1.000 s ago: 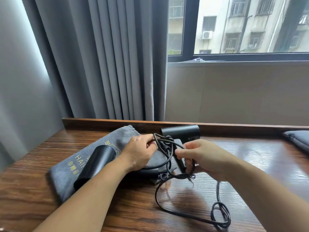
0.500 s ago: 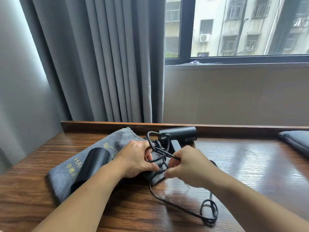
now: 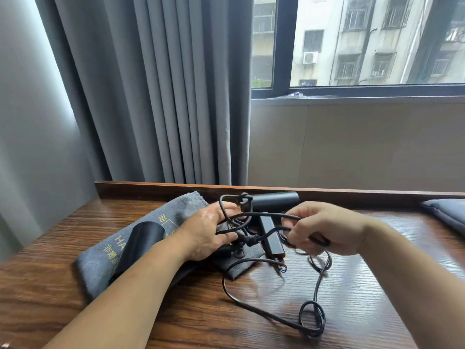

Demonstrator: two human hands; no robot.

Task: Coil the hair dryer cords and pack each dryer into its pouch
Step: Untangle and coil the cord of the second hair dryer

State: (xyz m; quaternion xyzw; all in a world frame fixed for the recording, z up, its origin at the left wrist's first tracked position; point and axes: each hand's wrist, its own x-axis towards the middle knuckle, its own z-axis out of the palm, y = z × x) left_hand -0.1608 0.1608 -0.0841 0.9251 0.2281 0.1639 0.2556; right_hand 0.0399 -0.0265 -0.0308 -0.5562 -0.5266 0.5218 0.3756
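We note a wooden desk (image 3: pixel 176 323) with a raised back edge, set against grey curtains (image 3: pixel 151 96) at 11 o'clock and a window (image 3: pixel 364 46) at 1 o'clock that looks onto an apartment block. A dark padded item (image 3: pixel 445 212) lies at the desk's 3 o'clock edge; we cannot tell what it is.

A grey pouch (image 3: pixel 100 263) lies flat at 9 o'clock of the hands. 1 black hair dryer (image 3: pixel 141 245) rests on it, its barrel partly hidden by the left forearm. A 2nd hair dryer (image 3: pixel 274 205) lies at 12 o'clock, barrel along the back edge, folded handle pointing toward us. A 2nd dark pouch (image 3: pixel 236 268) lies under the tangle, mostly covered.

The pouch bears gold lettering: we read "HA", the rest covered by the dryer, plus a wave emblem and several characters too small to read.

The cord (image 3: pixel 254 308) is uncoiled. It loops between both hands, drops to the desk at 6 o'clock and ends in a small knotted loop at 5 o'clock. A further loop stands up at 12 o'clock beside the 2nd dryer's barrel.

The left hand (image 3: pixel 203 233) is half open, fingers spread through the cord strands. The right hand (image 3: pixel 324 227) is curled narrow, pinching a strand between thumb and fingers, raised off the desk.
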